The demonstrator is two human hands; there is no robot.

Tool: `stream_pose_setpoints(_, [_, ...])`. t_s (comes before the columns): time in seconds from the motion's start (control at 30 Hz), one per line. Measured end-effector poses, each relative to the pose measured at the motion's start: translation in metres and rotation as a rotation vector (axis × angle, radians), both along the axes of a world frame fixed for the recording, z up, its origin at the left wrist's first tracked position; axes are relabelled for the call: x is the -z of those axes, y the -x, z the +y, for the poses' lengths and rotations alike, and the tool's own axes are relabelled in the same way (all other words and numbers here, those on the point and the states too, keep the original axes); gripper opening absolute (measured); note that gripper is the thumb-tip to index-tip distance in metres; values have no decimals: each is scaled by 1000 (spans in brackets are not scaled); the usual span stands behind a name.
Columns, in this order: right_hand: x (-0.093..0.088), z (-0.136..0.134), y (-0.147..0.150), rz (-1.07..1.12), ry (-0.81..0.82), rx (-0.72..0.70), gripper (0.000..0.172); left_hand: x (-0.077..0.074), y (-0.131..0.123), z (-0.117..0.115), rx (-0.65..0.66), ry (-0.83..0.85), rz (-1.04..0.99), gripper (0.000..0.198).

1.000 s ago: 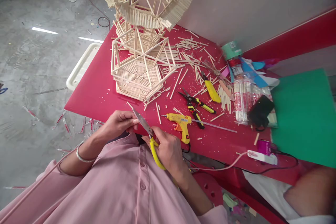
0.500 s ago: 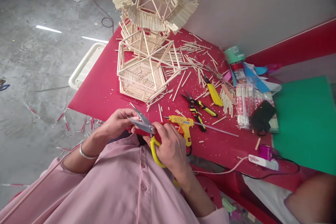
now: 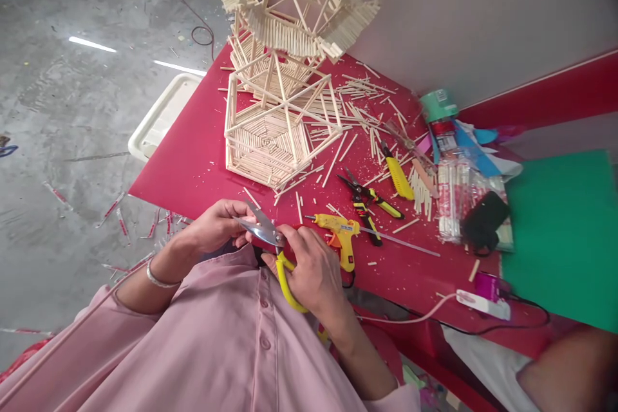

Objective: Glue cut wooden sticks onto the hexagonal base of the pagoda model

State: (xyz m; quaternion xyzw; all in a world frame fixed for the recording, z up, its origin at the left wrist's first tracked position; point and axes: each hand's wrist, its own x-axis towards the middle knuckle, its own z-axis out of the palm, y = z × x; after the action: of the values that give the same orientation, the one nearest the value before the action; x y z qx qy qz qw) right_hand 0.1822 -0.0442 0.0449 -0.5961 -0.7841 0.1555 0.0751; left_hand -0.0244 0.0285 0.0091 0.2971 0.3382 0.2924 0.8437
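My right hand is wrapped round the yellow handles of a pair of scissors. Their grey blades point left, slightly parted, toward my left fingers. With thumb and fingertips pinched together, my left hand is right at the blade tips; whatever small thing it holds is hidden by the fingers and blades. Both hands are in front of my pink shirt, at the near edge of the red table. Just beyond them stands a six-sided frame of thin wooden sticks with a woven-looking stick base.
A taller stick structure rises behind. Right of my hands lie a yellow glue gun, black-and-yellow pliers, a yellow cutter knife, loose sticks and bagged sticks. Another person's arm shows lower right.
The view has shifted slightly, so the table and its things appear a little further right. The scissor blades look somewhat closer together. Both hands stay in nearly the same place.
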Motion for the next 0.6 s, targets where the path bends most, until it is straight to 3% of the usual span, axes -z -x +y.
stream_pose_setpoints(0.2, [1, -3, 1, 29, 36, -5, 37, 1, 1, 0, 19, 2, 29, 31])
stream_pose_setpoints(0.43, [2, -7, 4, -48, -80, 8, 32, -2, 1, -6, 4, 52, -5, 36])
stream_pose_setpoints(0.6, [11, -13, 4, 72, -141, 75, 25, -8, -3, -8, 27, 104, -78, 37])
